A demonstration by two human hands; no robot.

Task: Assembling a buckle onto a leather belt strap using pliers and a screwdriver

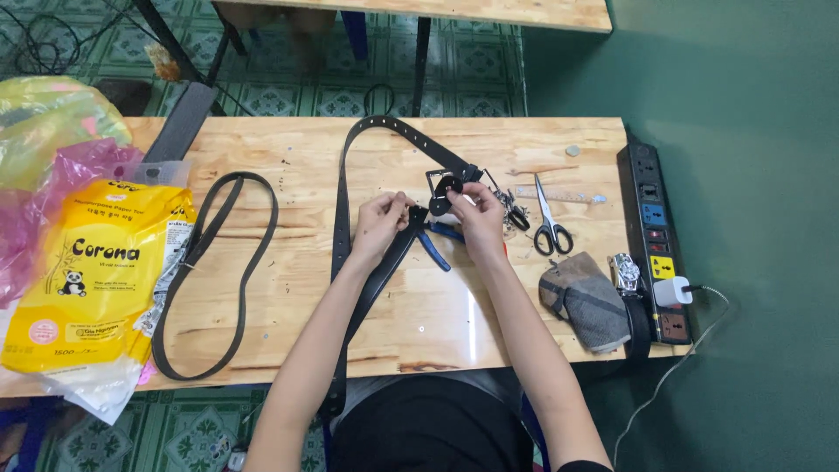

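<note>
Near edge: long black leather belt running from lap up across the pale wooden table. Mid-table: left hand pinching the strap, right hand closed on the buckle end, apparently beside blue-handled pliers. Best kept flat, untwisted, firmly pinched. Right: scissors.

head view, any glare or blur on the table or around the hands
Head view: a bright glare patch on the wooden table near its front edge; the left hand and right hand on the black belt are slightly soft, small detail unclear; the light is even, the shadows faint.
</note>
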